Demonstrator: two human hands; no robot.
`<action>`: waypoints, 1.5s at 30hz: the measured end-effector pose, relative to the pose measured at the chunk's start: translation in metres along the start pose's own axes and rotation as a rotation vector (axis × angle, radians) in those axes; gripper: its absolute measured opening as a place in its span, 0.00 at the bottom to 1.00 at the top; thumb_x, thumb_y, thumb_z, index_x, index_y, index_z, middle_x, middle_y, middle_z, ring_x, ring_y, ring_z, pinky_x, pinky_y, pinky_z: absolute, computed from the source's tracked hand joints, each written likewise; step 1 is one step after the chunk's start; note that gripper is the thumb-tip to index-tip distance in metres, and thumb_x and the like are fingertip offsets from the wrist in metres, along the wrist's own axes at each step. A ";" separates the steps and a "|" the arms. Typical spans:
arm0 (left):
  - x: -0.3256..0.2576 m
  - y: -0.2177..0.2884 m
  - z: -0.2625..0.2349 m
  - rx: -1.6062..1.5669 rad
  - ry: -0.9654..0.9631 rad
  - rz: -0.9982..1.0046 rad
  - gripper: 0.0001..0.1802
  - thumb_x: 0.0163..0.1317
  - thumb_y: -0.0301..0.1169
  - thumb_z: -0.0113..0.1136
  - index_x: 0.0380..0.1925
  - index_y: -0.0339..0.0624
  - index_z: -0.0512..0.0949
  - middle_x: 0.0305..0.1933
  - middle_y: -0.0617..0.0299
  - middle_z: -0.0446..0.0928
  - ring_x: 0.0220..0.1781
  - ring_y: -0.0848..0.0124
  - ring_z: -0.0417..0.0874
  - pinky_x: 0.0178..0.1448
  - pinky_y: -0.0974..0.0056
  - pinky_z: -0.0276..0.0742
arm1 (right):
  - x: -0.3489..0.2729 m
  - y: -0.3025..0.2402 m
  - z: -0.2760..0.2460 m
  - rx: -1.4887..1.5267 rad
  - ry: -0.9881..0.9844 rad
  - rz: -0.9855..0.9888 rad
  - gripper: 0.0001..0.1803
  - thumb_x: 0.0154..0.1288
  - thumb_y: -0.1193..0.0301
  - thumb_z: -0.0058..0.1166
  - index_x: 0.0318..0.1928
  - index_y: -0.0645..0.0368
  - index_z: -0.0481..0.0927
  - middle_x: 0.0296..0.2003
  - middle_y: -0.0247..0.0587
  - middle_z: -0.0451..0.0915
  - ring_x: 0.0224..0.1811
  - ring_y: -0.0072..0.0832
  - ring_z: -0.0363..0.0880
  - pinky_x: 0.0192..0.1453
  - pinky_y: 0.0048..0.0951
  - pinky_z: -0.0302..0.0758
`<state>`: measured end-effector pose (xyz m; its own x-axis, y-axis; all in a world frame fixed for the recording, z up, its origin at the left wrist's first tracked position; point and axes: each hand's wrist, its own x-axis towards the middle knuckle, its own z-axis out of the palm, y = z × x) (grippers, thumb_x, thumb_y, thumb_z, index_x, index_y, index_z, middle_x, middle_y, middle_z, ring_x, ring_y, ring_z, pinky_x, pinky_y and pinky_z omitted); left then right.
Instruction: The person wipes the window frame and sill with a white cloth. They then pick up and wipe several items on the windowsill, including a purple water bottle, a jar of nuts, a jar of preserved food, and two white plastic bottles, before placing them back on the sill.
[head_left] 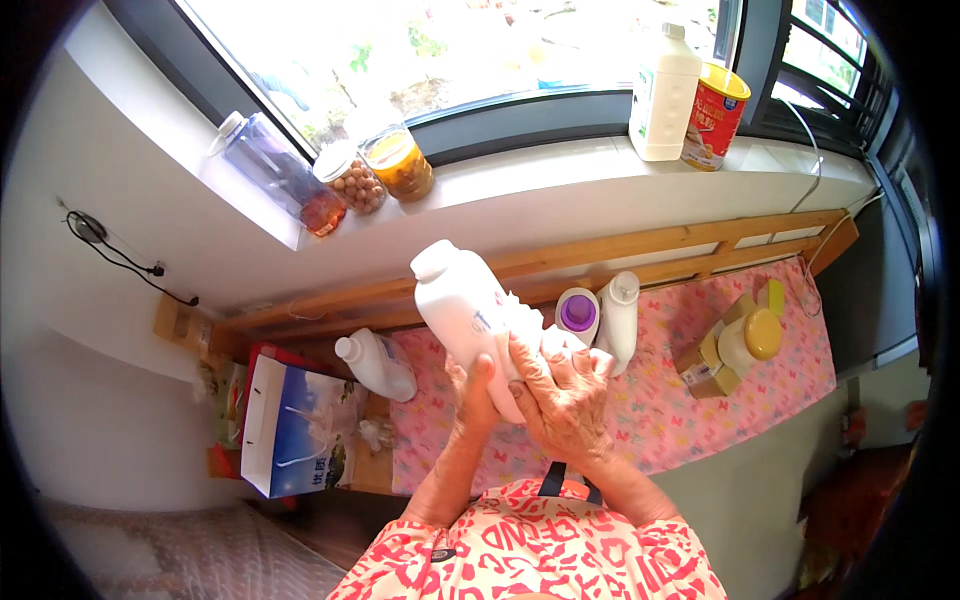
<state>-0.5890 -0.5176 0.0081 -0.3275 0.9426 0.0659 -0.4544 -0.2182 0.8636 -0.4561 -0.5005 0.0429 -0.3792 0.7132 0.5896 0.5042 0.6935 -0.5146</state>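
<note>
A large white plastic bottle (462, 300) with a white cap is tilted in front of me, its cap pointing up and to the left. My left hand (473, 392) grips it near its lower end, thumb on the near side and most fingers hidden behind it. Against the bottle's right side, my right hand (565, 395) presses a crumpled white cloth (524, 322), fingers curled over it. Just beyond that hand stand a white bottle with a purple cap (578, 312) and a slim white bottle (620, 320). Another white jug (375, 364) stands to the left.
A pink patterned cloth (720, 400) covers the wooden bench. Toward its right end are a yellow-lidded container (752, 338) and cartons. Beside the bench's left end is a blue-and-white paper bag (300, 425). The windowsill (540, 170) bears jars, a white jug (664, 95) and a red tin (716, 118).
</note>
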 end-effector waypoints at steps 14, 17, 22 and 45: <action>-0.016 -0.019 -0.021 -0.046 -0.260 -0.188 0.56 0.40 0.57 0.72 0.64 0.37 0.58 0.58 0.55 0.70 0.57 0.63 0.75 0.57 0.58 0.75 | 0.073 0.027 -0.001 0.982 -0.039 0.282 0.18 0.63 0.69 0.49 0.51 0.66 0.77 0.48 0.50 0.74 0.53 0.39 0.72 0.59 0.34 0.67; -0.015 -0.024 -0.023 -0.076 -0.217 -0.180 0.57 0.38 0.56 0.73 0.64 0.37 0.57 0.57 0.55 0.70 0.57 0.62 0.75 0.56 0.58 0.76 | 0.067 0.022 0.005 0.642 0.231 0.038 0.18 0.57 0.72 0.55 0.48 0.64 0.79 0.46 0.51 0.75 0.50 0.45 0.72 0.57 0.39 0.68; -0.011 -0.023 -0.023 -0.106 -0.224 -0.180 0.59 0.36 0.55 0.74 0.65 0.38 0.56 0.58 0.54 0.69 0.58 0.61 0.74 0.58 0.56 0.74 | 0.052 0.002 0.002 0.235 0.339 -0.260 0.18 0.47 0.74 0.61 0.43 0.58 0.81 0.45 0.46 0.77 0.48 0.43 0.72 0.55 0.49 0.66; -0.006 -0.021 -0.012 -0.209 -0.457 -0.261 0.64 0.32 0.52 0.76 0.68 0.39 0.52 0.64 0.52 0.65 0.64 0.59 0.68 0.66 0.53 0.66 | 0.079 0.047 -0.001 1.468 -0.220 0.399 0.16 0.65 0.65 0.45 0.43 0.65 0.79 0.32 0.34 0.79 0.36 0.19 0.74 0.43 0.21 0.70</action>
<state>-0.5878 -0.5215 -0.0169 0.1880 0.9756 0.1132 -0.6418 0.0348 0.7661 -0.4619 -0.4123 0.0656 -0.5796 0.7801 0.2357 -0.5370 -0.1481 -0.8305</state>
